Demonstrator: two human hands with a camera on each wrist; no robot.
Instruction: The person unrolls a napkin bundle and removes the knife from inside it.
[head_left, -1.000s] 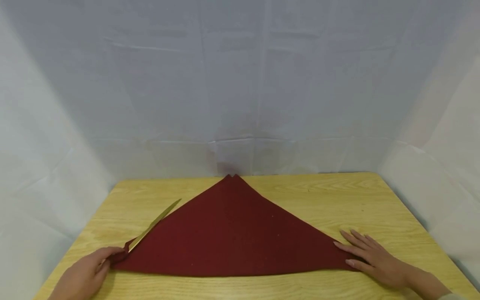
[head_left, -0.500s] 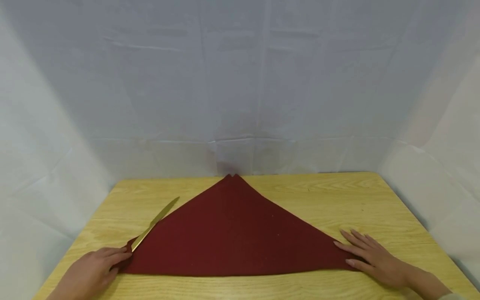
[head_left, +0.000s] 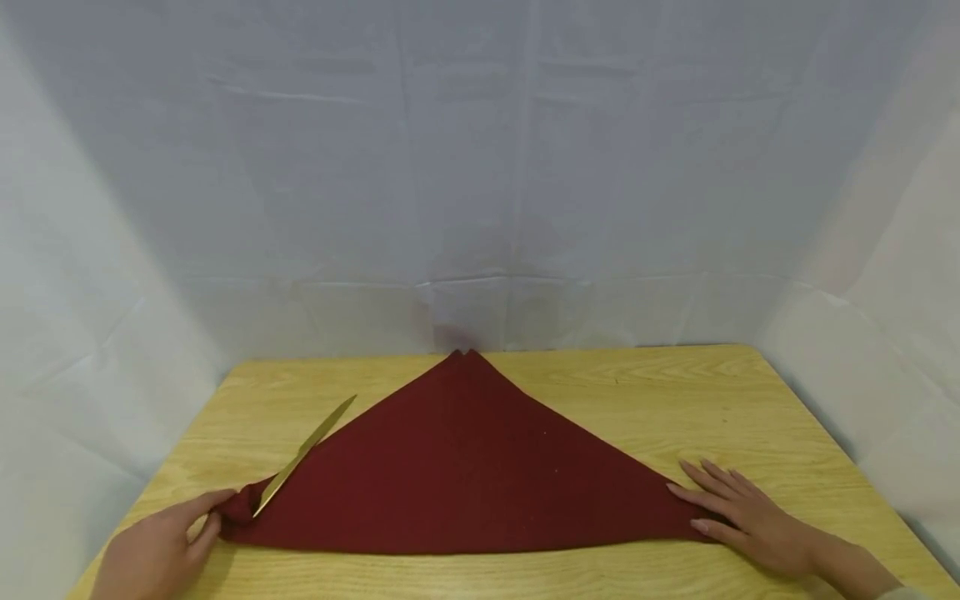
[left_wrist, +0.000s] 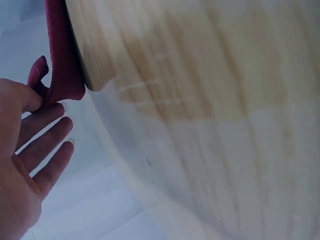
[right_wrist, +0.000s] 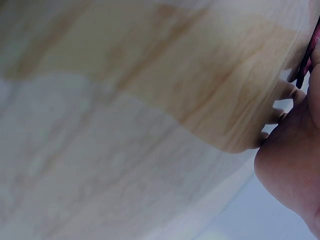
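Note:
A dark red cloth napkin (head_left: 465, 467) lies folded into a wide triangle, its point toward the back. On its left slope rests a gold table knife (head_left: 303, 454), blade tip reaching past the cloth edge onto the wood. The lower end of its handle meets a bunched, turned-over cloth corner. My left hand (head_left: 161, 537) pinches that corner between thumb and fingers; the left wrist view shows the curled cloth (left_wrist: 62, 75) at the thumb, the other fingers spread. With fingers spread, my right hand (head_left: 757, 521) rests on the napkin's right corner.
The wooden tabletop (head_left: 645, 375) extends around the cloth on all sides. Pale sheeting (head_left: 480, 167) hangs behind the table and along both sides, and the napkin's point reaches the back edge.
My left hand first moves right over the bunched corner, then back left, now pinching its end. The knife shifts slightly along with the cloth. My right hand stays still.

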